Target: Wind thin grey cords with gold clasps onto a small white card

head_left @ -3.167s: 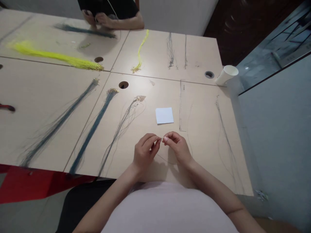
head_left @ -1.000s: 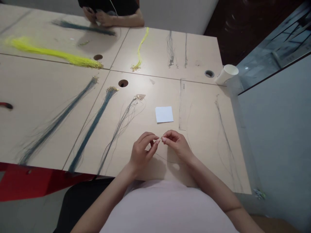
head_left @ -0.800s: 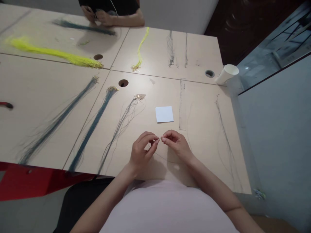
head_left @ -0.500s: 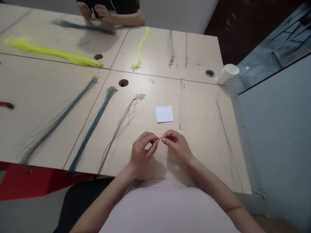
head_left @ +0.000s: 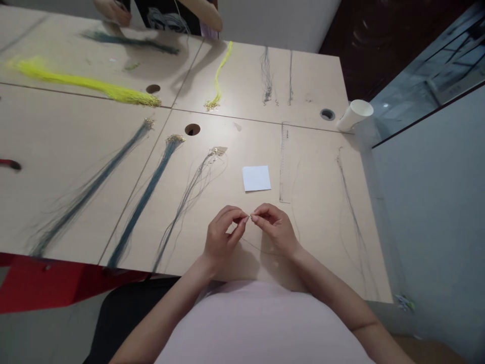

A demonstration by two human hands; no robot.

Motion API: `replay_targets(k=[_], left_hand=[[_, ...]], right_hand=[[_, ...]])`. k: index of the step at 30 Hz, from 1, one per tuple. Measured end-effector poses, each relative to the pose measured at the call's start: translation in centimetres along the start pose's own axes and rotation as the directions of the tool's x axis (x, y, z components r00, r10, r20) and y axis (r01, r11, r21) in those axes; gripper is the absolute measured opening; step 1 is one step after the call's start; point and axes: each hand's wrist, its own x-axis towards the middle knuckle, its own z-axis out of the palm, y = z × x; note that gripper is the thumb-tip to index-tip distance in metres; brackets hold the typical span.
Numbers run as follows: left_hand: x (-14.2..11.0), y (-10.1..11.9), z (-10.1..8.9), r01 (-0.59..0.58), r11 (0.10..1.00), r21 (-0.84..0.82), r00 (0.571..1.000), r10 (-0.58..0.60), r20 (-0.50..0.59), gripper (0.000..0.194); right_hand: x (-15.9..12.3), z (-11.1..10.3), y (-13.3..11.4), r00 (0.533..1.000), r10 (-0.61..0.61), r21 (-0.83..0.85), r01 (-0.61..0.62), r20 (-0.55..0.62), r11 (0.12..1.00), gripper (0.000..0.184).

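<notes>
My left hand (head_left: 223, 236) and my right hand (head_left: 276, 227) meet fingertip to fingertip just above the near part of the light wooden table (head_left: 68, 151). Both pinch a thin thread (head_left: 261, 250) with a tiny pale piece at its end between the fingertips. The thread loops back toward my body between the wrists. A small white paper square (head_left: 256, 178) lies just beyond my hands, and a clear ruler (head_left: 283, 162) lies to its right.
Teal thread bundles (head_left: 146, 192) and a thin grey bundle (head_left: 189, 194) fan out to the left. Yellow bundles (head_left: 83, 86) lie farther back. Loose threads (head_left: 352, 212) run along the right edge. A white paper cup (head_left: 353, 116) lies tipped at the far right corner. Another person (head_left: 166, 15) sits opposite.
My hands have barely moved, still pinching the thread together. The person opposite has spread their arms apart and lifted them from the table.
</notes>
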Motion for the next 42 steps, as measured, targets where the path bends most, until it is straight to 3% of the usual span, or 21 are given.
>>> replay_targets(k=[11,22,33,42], left_hand=[[0.03,0.15,0.39,0.053,0.997,-0.061,0.999,-0.054,-0.006,0.004],[-0.37,0.12,0.56,-0.013,1.000,0.007,1.000,0.014,-0.022,0.005],[-0.21,-0.08,0.39,-0.017,1.000,0.019,0.999,0.017,-0.031,0.005],[-0.21,-0.04,0.36,0.001,1.000,-0.011,1.000,-0.001,-0.025,0.004]], right_hand=[[-0.24,0.24,0.24,0.999,-0.020,-0.019,0.019,-0.034,1.000,0.009],[-0.26,0.17,0.12,1.000,-0.016,-0.050,0.015,-0.026,0.999,0.010],[-0.19,0.20,0.22,0.999,0.042,-0.025,-0.043,-0.029,0.999,0.013],[-0.23,0.19,0.21,1.000,0.022,-0.023,-0.022,-0.010,0.999,0.012]])
